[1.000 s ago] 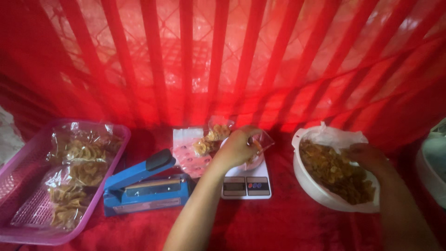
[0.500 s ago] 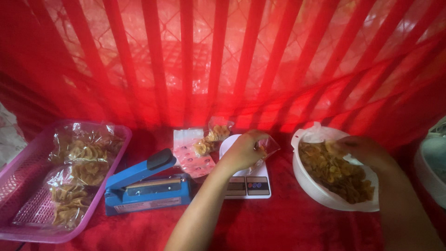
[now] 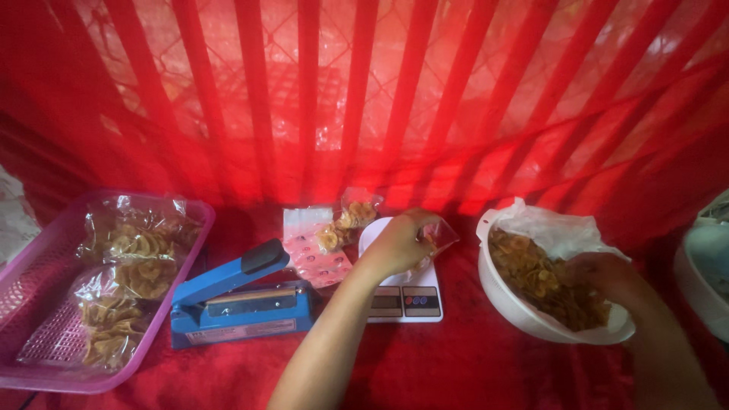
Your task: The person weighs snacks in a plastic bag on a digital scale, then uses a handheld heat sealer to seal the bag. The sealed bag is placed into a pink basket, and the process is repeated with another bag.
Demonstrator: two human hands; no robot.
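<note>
Left hand (image 3: pixel 399 241) is up over the white digital scale (image 3: pixel 402 292), fingers curled and pinched on the mouth of a small clear plastic bag (image 3: pixel 434 237), keeping it upright on the pan so it can take chips and be weighed where it stands. Forearm runs in from the near edge, wrist bent slightly down. Over on the right, the right hand (image 3: pixel 600 277) is down inside the white bowl (image 3: pixel 531 319), buried among the fried chips (image 3: pixel 531 269) in its plastic liner; how far those fingers are closed I cannot tell, nor whether they have a scoop of chips. Bowl sits just right of the scale, a short reach between the two. Left of the scale, a blue heat sealer (image 3: pixel 235 300) lies with its arm raised, and beyond it a few filled packets (image 3: pixel 345 224) by the red curtain. Far left, a pink basket (image 3: pixel 45 273) holds more sealed bags of chips (image 3: pixel 125 281).
</note>
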